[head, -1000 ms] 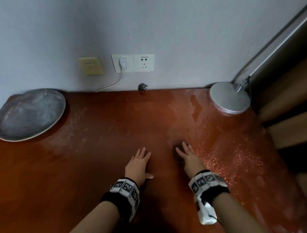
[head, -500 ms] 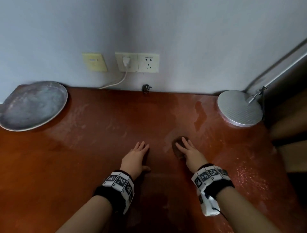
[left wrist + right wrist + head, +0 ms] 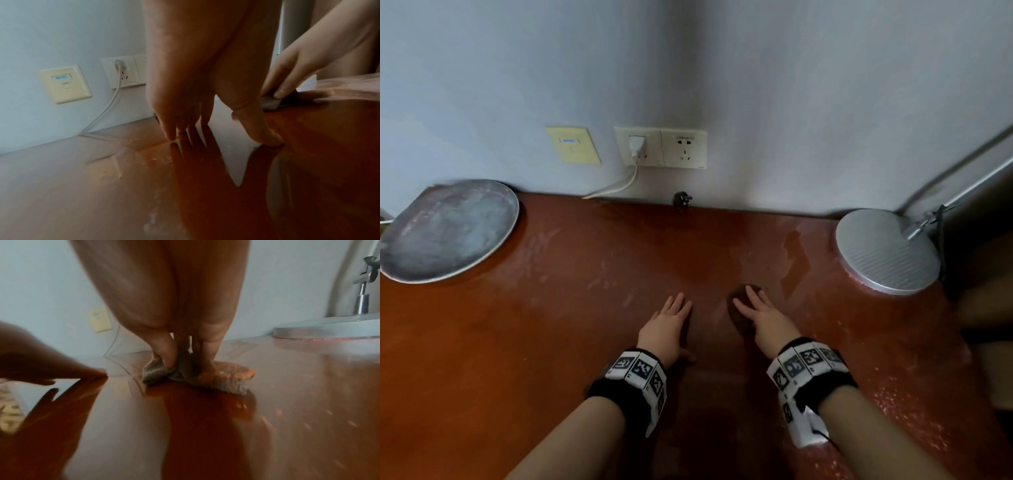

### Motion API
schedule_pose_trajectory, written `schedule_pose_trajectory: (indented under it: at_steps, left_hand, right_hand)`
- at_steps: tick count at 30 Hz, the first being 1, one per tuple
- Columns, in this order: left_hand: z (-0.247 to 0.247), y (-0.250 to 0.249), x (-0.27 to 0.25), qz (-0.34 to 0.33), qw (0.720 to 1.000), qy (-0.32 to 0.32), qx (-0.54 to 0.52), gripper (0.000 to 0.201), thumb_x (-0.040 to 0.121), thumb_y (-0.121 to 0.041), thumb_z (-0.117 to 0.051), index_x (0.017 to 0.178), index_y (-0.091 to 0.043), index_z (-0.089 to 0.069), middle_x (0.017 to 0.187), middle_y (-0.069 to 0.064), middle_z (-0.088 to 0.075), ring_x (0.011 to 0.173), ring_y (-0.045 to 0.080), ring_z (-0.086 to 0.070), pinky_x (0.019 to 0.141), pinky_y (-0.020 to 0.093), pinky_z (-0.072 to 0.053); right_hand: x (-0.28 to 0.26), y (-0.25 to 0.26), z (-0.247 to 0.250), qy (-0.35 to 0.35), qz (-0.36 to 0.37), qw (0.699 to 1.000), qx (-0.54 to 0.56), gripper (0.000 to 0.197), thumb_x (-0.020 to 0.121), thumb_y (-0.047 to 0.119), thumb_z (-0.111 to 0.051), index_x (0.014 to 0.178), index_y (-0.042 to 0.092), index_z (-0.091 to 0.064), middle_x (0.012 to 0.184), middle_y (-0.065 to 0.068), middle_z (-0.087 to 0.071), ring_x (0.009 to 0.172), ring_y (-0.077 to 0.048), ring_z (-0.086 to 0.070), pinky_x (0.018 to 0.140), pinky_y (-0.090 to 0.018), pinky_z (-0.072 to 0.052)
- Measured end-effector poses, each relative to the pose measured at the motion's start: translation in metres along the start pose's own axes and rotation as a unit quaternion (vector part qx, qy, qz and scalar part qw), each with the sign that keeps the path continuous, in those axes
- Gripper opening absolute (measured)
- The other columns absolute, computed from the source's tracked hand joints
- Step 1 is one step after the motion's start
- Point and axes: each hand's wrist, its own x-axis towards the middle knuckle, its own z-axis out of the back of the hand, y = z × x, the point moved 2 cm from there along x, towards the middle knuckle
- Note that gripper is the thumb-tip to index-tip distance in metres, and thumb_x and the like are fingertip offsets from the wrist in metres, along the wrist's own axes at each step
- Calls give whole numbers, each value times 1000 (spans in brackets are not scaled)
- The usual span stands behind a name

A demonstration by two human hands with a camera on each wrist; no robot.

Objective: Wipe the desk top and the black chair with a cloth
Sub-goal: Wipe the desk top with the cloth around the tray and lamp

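Observation:
The reddish-brown desk top (image 3: 551,342) fills the head view, streaked with wet marks. My right hand (image 3: 756,308) arches over a small dark cloth (image 3: 734,317) near the desk's middle. In the right wrist view the cloth (image 3: 226,378) is bunched up between the thumb and fingers of the right hand (image 3: 185,360), which presses it onto the wood. My left hand (image 3: 671,318) lies beside it to the left with straight fingers and holds nothing. In the left wrist view the left hand (image 3: 224,134) touches the desk with its fingertips, and the cloth (image 3: 269,102) shows beyond. No black chair is in view.
A round grey tray (image 3: 445,233) sits at the back left. A silver lamp base (image 3: 887,253) with its arm stands at the back right. Wall sockets (image 3: 661,147) hold a white plug and cable. A black plug (image 3: 682,199) lies at the wall's foot.
My right hand has slid the cloth a little toward the wall. The left hand stays flat on the desk beside it. The head view has shifted.

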Motion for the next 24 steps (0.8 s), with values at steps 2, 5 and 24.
schedule_pose_trajectory:
  at_steps: [2, 5, 24]
  left_hand:
    - [1, 0, 1, 1, 1000, -7, -4, 105, 77, -33, -75, 152, -22, -3, 159, -3, 10, 146, 17, 5, 118, 35, -10]
    - [4, -2, 8, -2, 1000, -26, -13, 103, 78, -33, -75, 152, -21, -5, 159, -1, 7, 146, 17, 4, 117, 34, -10]
    - [39, -20, 59, 4, 998, -34, -51, 112, 71, -38, -79, 152, -17, -3, 159, 1, 6, 146, 18, 5, 119, 37, -10]
  right_hand:
    - [8, 1, 5, 7, -8, 1000, -5, 81, 88, -12, -36, 150, 33, -11, 157, 3, 15, 145, -22, 10, 105, -34, -37]
    - [0, 17, -7, 31, 42, 998, -32, 83, 87, -13, -36, 150, 34, -9, 157, 4, 18, 144, -22, 14, 107, -34, -34]
    - [45, -33, 30, 4, 17, 1000, 1, 82, 88, -15, -38, 149, 35, -15, 158, 4, 11, 146, -19, 7, 112, -34, -29]
